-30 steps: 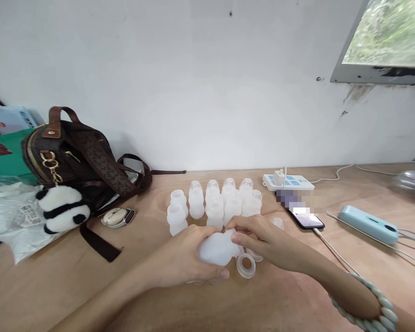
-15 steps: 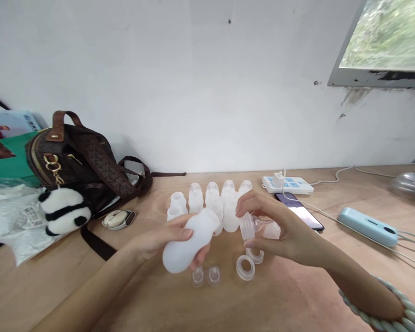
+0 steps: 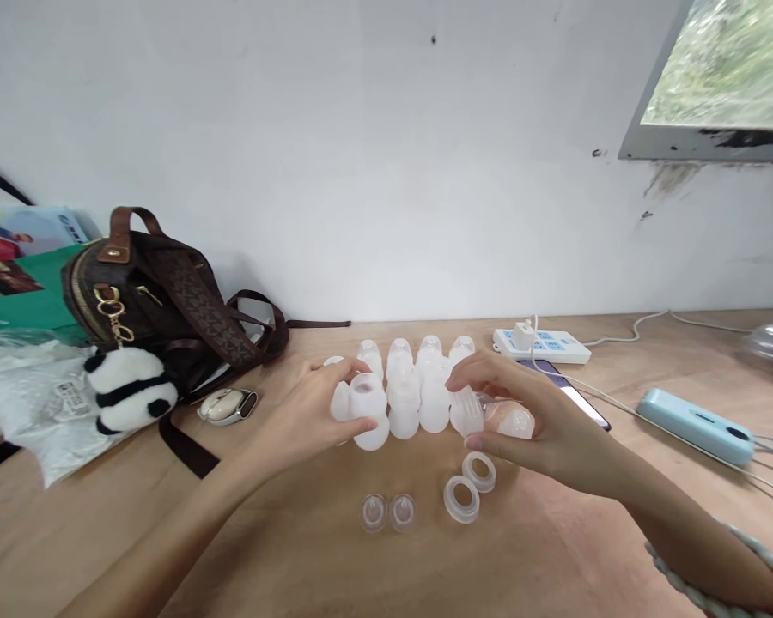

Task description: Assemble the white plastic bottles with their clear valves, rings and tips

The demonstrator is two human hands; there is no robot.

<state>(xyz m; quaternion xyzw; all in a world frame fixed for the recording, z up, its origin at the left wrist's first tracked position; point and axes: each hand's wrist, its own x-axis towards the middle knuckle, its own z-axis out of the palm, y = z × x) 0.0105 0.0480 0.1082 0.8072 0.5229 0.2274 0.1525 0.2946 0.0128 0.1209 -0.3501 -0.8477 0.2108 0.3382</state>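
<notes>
My left hand (image 3: pixel 325 399) is wrapped round a frosted white baby bottle (image 3: pixel 369 436), which stands upright with its open mouth up at the left front of a group of similar bottles (image 3: pixel 435 403). Between the thumb and fingers of my right hand (image 3: pixel 521 403) is a translucent ribbed collar (image 3: pixel 466 412), tilted on its side. Clear dome pieces (image 3: pixel 515 421) lie just behind that hand, partly covered by it. Nearer to me on the table are two clear bottle nipples (image 3: pixel 388 512). To their right are two translucent rings (image 3: pixel 462 499), which touch or nearly touch.
A brown backpack (image 3: pixel 167 283) with a panda charm (image 3: pixel 132 390) stands at left, beside a plastic bag (image 3: pixel 26 395). A cream-coloured device (image 3: pixel 227 406) lies near it. At right are a power strip (image 3: pixel 563 347), a phone (image 3: pixel 576 399), a cable and a light-blue device (image 3: pixel 696 425).
My left hand has moved back, and its bottle has turned from lying tilted to standing upright by the other bottles. My right hand has shifted slightly right with the collar.
</notes>
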